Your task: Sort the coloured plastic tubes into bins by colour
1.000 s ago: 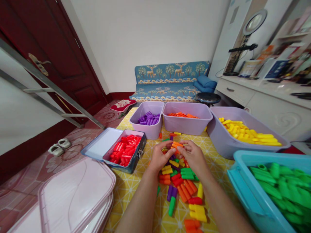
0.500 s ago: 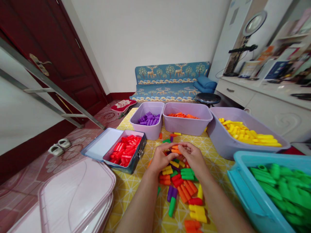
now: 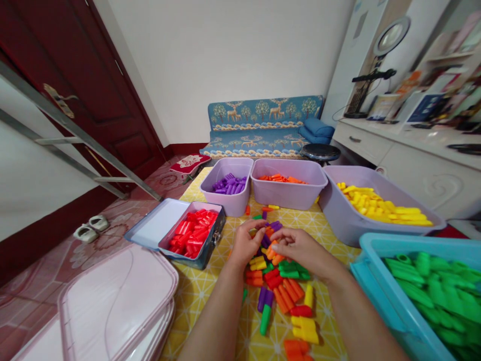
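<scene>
My left hand (image 3: 246, 243) is over the far left of a mixed pile of plastic tube-like pieces, fingers bent and thumb apart. It is nearest to some purple pieces (image 3: 276, 225); I see nothing held in it. My right hand (image 3: 300, 248) has its thumb and fingers on a few orange tube pieces (image 3: 274, 254) at the pile's far side. Around them lie green pieces (image 3: 295, 269), red pieces (image 3: 272, 277), yellow pieces (image 3: 305, 328) and a purple piece joined to a green one (image 3: 266, 318). Some pieces are hidden beneath my hands.
Lilac bins hold purple pieces (image 3: 229, 184), orange pieces (image 3: 280, 178) and yellow pieces (image 3: 379, 205). A turquoise bin (image 3: 370, 243) with green pieces stands at right. An open case (image 3: 221, 225) holds red pieces. Stacked lids (image 3: 120, 296) lie at left on the yellow cloth's side.
My hands have drawn apart. The right has moved right and slightly nearer with the orange pieces; the left has come off them, and purple pieces now show between the hands.
</scene>
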A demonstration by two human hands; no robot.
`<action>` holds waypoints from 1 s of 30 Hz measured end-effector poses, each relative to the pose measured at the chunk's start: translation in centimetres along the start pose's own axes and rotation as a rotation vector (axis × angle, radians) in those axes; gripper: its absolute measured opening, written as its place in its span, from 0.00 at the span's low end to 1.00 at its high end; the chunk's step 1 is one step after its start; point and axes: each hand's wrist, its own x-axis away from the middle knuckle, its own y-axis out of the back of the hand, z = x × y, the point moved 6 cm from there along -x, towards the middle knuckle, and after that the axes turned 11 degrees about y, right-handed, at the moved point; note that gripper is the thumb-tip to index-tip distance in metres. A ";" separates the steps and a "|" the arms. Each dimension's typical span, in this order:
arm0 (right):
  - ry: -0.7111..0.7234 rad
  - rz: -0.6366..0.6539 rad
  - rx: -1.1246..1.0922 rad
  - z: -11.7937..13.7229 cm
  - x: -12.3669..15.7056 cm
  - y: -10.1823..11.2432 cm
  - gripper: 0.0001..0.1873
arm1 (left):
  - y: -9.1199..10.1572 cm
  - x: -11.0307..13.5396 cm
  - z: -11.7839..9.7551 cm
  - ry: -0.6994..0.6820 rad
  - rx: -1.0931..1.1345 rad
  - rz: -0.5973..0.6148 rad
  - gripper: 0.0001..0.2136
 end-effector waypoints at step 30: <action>0.305 -0.218 0.717 -3.7 -1.5 0.3 0.35 | -1.0 0.3 1.0 -0.006 -0.235 0.123 0.23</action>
